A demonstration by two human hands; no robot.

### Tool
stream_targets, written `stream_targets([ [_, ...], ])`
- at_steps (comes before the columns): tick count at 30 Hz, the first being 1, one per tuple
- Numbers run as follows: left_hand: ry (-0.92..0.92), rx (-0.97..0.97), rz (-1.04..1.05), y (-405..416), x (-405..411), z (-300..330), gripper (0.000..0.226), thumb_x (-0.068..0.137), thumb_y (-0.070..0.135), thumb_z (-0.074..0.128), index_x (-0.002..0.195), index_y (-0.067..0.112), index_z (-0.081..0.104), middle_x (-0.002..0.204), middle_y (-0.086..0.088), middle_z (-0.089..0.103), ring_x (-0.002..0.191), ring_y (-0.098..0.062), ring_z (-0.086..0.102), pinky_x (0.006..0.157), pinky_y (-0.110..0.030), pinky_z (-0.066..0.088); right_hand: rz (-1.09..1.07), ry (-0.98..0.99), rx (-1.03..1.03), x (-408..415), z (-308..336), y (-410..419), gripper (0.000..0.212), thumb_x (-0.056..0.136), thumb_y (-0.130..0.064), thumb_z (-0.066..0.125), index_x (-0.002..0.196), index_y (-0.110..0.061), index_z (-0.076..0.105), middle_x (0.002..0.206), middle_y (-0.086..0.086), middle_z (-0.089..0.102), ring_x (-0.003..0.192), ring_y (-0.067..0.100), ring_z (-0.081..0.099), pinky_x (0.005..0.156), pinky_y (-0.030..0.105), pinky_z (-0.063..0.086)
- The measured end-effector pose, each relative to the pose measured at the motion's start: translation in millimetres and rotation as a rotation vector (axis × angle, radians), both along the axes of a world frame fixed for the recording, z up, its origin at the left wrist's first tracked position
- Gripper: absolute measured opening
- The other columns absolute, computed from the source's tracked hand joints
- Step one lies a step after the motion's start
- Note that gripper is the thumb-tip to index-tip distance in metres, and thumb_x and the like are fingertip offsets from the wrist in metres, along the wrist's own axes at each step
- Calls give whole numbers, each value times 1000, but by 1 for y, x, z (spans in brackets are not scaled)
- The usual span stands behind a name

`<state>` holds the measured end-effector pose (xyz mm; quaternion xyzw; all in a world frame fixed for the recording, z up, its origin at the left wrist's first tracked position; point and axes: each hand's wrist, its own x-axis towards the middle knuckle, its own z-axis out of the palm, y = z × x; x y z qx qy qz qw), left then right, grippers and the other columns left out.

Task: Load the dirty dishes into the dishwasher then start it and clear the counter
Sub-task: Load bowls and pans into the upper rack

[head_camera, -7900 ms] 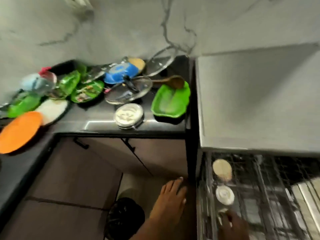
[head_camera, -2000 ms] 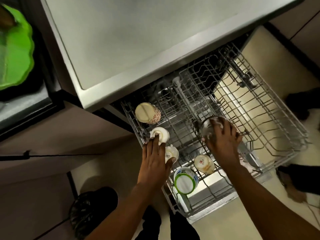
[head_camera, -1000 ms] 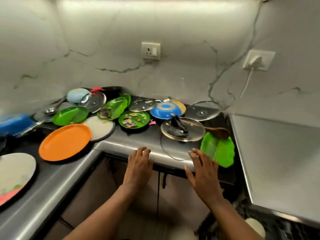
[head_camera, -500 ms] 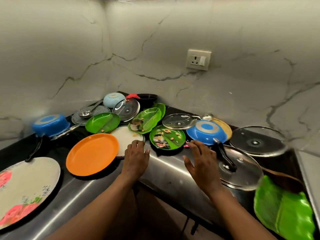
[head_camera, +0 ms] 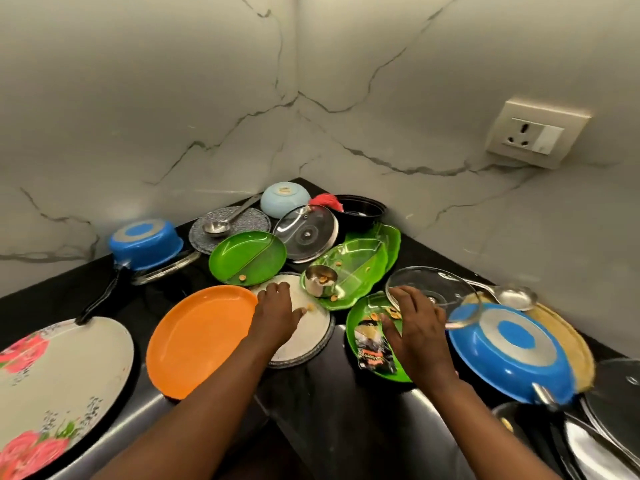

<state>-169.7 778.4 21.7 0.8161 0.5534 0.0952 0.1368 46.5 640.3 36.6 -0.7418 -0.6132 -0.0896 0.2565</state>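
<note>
Dirty dishes crowd the black corner counter (head_camera: pixel 322 403). My left hand (head_camera: pixel 277 317) rests with relaxed fingers on a white dark-rimmed plate (head_camera: pixel 311 341), right beside an orange plate (head_camera: pixel 201 341). My right hand (head_camera: pixel 415 327) hovers with fingers spread over a round green plate (head_camera: pixel 360 327) that holds scraps and a dark wrapper (head_camera: pixel 372 348). Neither hand grips anything. Just beyond lie green leaf-shaped trays (head_camera: pixel 360 265) with a small steel cup (head_camera: pixel 320 280), a divided green plate (head_camera: pixel 247 258) and a glass lid (head_camera: pixel 433 289). The dishwasher is out of view.
An upturned blue pan (head_camera: pixel 509 351) on a tan plate lies at right, with a steel spoon (head_camera: pixel 512 296) behind it. At left are an upturned blue saucepan (head_camera: pixel 147 244) and a floral plate (head_camera: pixel 52 386). At the back stand a pale blue bowl (head_camera: pixel 285 199), a black bowl (head_camera: pixel 360 211), a ladle (head_camera: pixel 216 226) and another glass lid (head_camera: pixel 306 233).
Both hands left the dishwasher rack and came to the counter. In the last half second they reached further in, over the white plate and the round green plate, as the view closed on the corner.
</note>
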Motion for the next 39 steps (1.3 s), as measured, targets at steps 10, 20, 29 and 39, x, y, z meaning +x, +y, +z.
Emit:
stream_targets([
  [10, 208, -128, -110, 35, -4, -7, 78, 72, 56, 75, 127, 9, 44, 129, -16, 41, 120, -36, 39, 95, -41, 35, 116, 10, 47, -25, 1, 95, 40, 89, -31, 59, 126, -17, 53, 123, 5, 55, 110, 27, 54, 80, 35, 33],
  [20, 184, -118, -176, 49, -45, -8, 74, 67, 49, 79, 123, 12, 49, 134, -9, 43, 124, -28, 39, 103, -36, 33, 253, 24, -33, -98, -7, 158, 43, 82, -32, 56, 122, -16, 55, 118, 7, 56, 106, 30, 55, 83, 42, 39],
  [29, 368, -237, -141, 47, -2, 15, 86, 67, 50, 81, 128, 4, 40, 135, -18, 34, 126, -36, 33, 94, -41, 43, 290, -3, -281, -52, -18, 143, 47, 88, -57, 46, 122, -25, 53, 127, -5, 52, 116, 20, 48, 82, 34, 28],
  [39, 539, -212, -131, 63, 21, 12, 100, 53, 50, 89, 125, 6, 37, 126, -13, 34, 115, -33, 38, 89, -49, 51, -163, 694, -29, 11, -12, 189, 32, 95, -24, 58, 124, -10, 55, 112, 9, 62, 96, 26, 62, 79, 40, 52],
])
